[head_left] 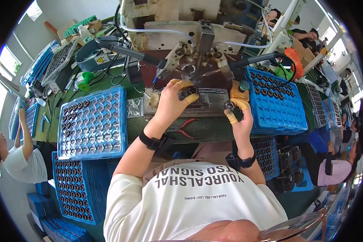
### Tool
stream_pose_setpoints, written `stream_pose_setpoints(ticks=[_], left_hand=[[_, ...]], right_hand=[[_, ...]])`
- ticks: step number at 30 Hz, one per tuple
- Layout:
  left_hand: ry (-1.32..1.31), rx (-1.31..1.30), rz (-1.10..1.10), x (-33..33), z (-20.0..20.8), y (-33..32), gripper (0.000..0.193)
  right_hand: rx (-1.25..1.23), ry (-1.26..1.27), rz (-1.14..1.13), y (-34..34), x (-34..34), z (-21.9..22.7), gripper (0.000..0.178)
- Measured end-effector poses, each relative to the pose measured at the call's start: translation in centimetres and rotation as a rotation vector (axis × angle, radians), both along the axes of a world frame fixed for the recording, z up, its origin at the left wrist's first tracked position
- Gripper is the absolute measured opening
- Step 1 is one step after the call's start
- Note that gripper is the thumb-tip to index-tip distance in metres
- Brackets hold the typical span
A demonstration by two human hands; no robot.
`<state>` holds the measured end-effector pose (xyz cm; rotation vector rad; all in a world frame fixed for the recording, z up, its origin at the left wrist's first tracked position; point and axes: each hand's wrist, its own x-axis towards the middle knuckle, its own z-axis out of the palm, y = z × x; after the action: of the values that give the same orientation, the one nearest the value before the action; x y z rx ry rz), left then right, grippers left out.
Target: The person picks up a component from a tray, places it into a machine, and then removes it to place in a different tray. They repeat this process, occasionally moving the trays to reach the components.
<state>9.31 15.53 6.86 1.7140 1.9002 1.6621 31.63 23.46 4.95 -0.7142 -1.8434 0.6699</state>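
You have two small, dark, round parts before you. The larger-looking dark part sits between the thumb and fingers of your left hand, partly covered by them; whether its underside touches anything cannot be told. The glinting ring-like part, black with bright metallic flecks, is pinched in your right hand, apart from the first, its finer detail too small to tell.
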Motion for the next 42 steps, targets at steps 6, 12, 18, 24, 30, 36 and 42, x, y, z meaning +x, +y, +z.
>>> stream_pose_setpoints(ticks=[6,12,18,24,30,36,42], left_hand=[[0.003,-0.116,-0.149,-0.1,1.7,0.8,0.036],[0.013,-0.029,-0.005,0.3,-2.2,0.8,0.037],[-0.133,-0.069,-0.066,-0.4,-2.6,-1.4,0.07],[0.455,-0.148,0.207,-12.0,-5.9,-11.4,0.057],[0.484,-0.819,0.732,-27.4,-8.3,-27.1,0.045],[0.437,-0.868,0.741,-32.9,-6.5,-31.7,0.044],[0.37,-0.897,0.703,-35.9,-6.5,-34.7,0.043]], right_hand=[[0.119,-0.082,-0.115,0.6,2.2,0.4,0.036],[0.361,-0.097,-0.202,5.1,1.7,-1.1,0.045],[0.425,-0.236,-0.245,6.9,2.1,-1.3,0.044],[0.452,-0.429,-0.305,6.9,2.5,-1.4,0.046],[0.186,-0.279,-0.032,6.3,3.6,0.7,0.037],[-0.121,-0.53,0.149,5.9,12.4,5.8,0.031],[-0.221,-0.601,-0.47,16.0,20.9,5.4,0.036]])
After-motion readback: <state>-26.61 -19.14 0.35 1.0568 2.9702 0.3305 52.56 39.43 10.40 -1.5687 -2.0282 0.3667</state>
